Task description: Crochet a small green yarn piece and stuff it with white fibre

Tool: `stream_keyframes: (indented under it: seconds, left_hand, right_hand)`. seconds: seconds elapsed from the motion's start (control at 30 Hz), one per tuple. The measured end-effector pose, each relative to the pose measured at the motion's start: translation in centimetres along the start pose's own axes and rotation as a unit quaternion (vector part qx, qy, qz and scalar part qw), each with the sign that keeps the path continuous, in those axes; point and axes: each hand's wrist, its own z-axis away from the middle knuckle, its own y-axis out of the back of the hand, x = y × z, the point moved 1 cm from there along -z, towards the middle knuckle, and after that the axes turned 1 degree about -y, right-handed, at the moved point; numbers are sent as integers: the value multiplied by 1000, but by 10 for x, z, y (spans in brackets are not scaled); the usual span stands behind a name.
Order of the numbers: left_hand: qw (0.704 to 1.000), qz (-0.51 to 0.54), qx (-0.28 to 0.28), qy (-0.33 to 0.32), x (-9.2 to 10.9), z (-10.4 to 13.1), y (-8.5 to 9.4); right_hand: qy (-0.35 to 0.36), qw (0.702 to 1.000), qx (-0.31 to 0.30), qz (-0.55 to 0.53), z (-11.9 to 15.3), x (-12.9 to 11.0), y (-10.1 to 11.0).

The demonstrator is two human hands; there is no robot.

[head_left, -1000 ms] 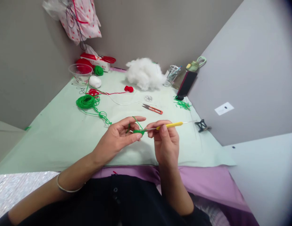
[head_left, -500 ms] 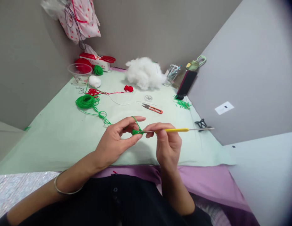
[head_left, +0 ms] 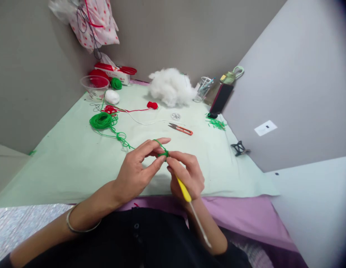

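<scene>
Between the fingertips of my left hand is a small green crochet piece, partly hidden by the fingers. Green yarn runs over my raised left index finger and back to a loose green yarn skein on the table. My right hand is closed round a crochet hook with a yellow handle; its far metal end points down toward my right forearm. The right thumb and index fingertips also meet the green piece. The hook's working tip is hidden by my fingers.
Orange thread snips lie beyond my hands, near a small round case. White stuffing is heaped at the back. Red yarn, a plastic tub, a phone and green yarn scraps stand or lie about the table.
The hook has swung from level, pointing right, to slanting down toward me. My right hand has turned and moved left, its fingertips now at the green piece. My left hand stays almost in place.
</scene>
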Motion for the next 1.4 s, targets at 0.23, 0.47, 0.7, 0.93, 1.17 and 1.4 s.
stream_keyframes:
  seconds: [0.23, 0.47, 0.7, 0.93, 1.17, 1.4]
  left_hand:
    - [898, 357, -26, 256, -2, -3, -5]
    - [920, 317, -34, 228, -1, -9, 8]
    - [936, 277, -77, 204, -3, -3, 1]
    - [914, 322, -61, 237, -4, -5, 0]
    - [884, 374, -93, 266, -5, -7, 2]
    - [945, 262, -70, 182, -5, -2, -3]
  right_hand:
    - [-10, 999, 45, 18, 4, -1, -6]
    - [-252, 923, 53, -285, -13, 1, 11]
    - [-292, 891, 10, -348, -15, 3, 3]
    - [-331, 878, 5, -344, -12, 7, 5]
    - [-390, 822, 31, -414, -17, 18, 6]
    - [-335, 872, -1, -357, -12, 9, 6]
